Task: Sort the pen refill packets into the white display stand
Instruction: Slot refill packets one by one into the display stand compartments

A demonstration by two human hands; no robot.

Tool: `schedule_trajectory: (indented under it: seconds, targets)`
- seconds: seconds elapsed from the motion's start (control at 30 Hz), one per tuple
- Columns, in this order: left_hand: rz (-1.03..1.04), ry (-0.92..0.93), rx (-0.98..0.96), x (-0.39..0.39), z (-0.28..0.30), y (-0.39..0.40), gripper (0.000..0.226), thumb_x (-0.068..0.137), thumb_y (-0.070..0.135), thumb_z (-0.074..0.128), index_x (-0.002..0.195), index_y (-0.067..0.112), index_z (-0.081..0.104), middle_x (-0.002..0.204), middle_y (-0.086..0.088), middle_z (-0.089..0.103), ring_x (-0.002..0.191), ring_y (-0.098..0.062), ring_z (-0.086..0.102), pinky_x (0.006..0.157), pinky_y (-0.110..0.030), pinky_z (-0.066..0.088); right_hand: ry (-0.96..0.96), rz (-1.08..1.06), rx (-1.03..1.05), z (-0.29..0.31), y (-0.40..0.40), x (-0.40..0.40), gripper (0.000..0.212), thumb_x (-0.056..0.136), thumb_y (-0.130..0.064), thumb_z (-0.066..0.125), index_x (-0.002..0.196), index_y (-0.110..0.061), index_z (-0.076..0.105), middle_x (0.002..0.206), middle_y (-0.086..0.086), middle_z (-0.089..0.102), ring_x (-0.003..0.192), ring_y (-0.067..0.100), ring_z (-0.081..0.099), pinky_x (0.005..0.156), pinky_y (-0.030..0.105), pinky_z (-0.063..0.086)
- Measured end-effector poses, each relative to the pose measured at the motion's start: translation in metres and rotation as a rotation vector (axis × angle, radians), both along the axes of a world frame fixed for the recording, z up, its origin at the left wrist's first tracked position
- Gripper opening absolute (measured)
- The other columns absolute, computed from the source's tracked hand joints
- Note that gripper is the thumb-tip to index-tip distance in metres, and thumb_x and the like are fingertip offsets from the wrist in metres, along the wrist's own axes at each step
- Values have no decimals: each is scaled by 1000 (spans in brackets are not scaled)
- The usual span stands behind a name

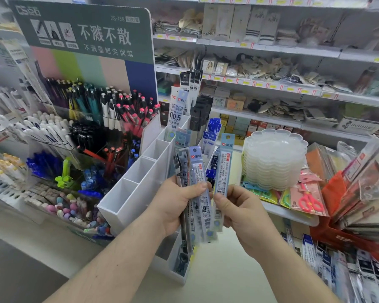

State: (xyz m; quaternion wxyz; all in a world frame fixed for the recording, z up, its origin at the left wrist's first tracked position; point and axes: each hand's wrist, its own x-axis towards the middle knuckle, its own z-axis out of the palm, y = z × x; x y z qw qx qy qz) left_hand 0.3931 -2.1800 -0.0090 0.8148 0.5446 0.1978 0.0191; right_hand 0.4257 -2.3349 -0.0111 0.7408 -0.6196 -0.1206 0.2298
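Before stocked shop shelves, left hand gripping refill packets, right hand pinching one packet, white display stand below.

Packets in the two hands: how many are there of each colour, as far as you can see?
Black packet, left hand: 1
Grey packet, left hand: 1
Blue packet, left hand: 1
Light blue packet, right hand: 1
Total: 4 in plain sight; the left hand's packets overlap, so more may be hidden.
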Motion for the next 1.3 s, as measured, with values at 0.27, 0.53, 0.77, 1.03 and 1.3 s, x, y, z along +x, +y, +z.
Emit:
schedule_trajectory:
  seconds: [0.27, 0.53, 0.77, 1.03, 1.3]
  targets:
    - [23, -17, 30, 1, -2, -5, 33, 72, 7, 77, 104, 5, 68, 93, -16, 76, 81, -31, 74, 67, -41, 58, 6, 53, -116, -6, 5, -2, 16, 91, 0, 66, 106, -7, 65, 76, 9, 59, 46, 10, 39, 46, 21, 34]
    - [-23, -23, 61, -2, -2, -4, 38, 74, 7, 77, 111, 8, 68, 101, -14, 76, 91, -32, 74, 73, -43, 60, -37, 66, -212, -5, 5, -1, 17, 93, -2, 65, 106, -13, 69, 77, 11, 62, 50, 9, 45, 48, 21, 38]
    - [22, 6, 67, 2, -8, -2, 30, 84, -6, 70, 110, 7, 67, 99, -15, 76, 91, -35, 73, 79, -52, 59, -21, 56, -263, 1, 7, -1, 20, 95, -4, 62, 106, -19, 70, 79, 7, 68, 50, 6, 48, 47, 19, 38]
    - [120, -3, 46, 9, -9, -8, 29, 82, -4, 74, 109, 3, 65, 92, -14, 77, 82, -31, 75, 72, -46, 60, -15, -48, -233, 10, 6, -2, 24, 90, 0, 66, 97, -23, 72, 80, 1, 75, 67, 15, 64, 56, 24, 46]
    - [53, -60, 217, 8, -11, -22, 21, 84, 4, 76, 101, 12, 67, 92, -4, 78, 89, -23, 74, 82, -38, 59, -799, -184, -978, 11, 8, -8, 26, 90, -20, 58, 115, -24, 64, 76, -4, 56, 76, 24, 57, 63, 33, 34]
